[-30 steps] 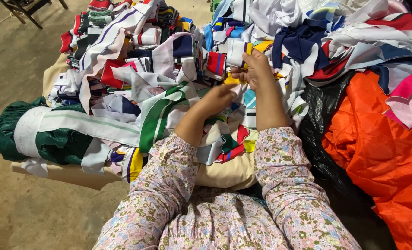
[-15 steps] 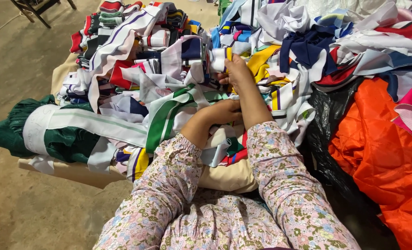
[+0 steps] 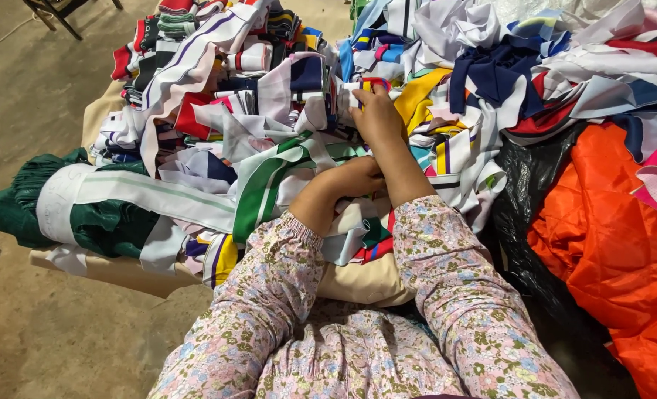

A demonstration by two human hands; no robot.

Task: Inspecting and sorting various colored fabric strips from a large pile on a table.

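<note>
The right hand reaches far into the heap of fabric scraps, its fingers closed on a small white, red and blue scrap at the pile's middle. The left hand, nearer, rests curled, gripping a white strip. Orange cloth lies right.

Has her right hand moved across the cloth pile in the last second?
Cannot tell for sure: the camera shifted too. The right hand rests on the scrap pile near the yellow cloth, much as before.
</note>
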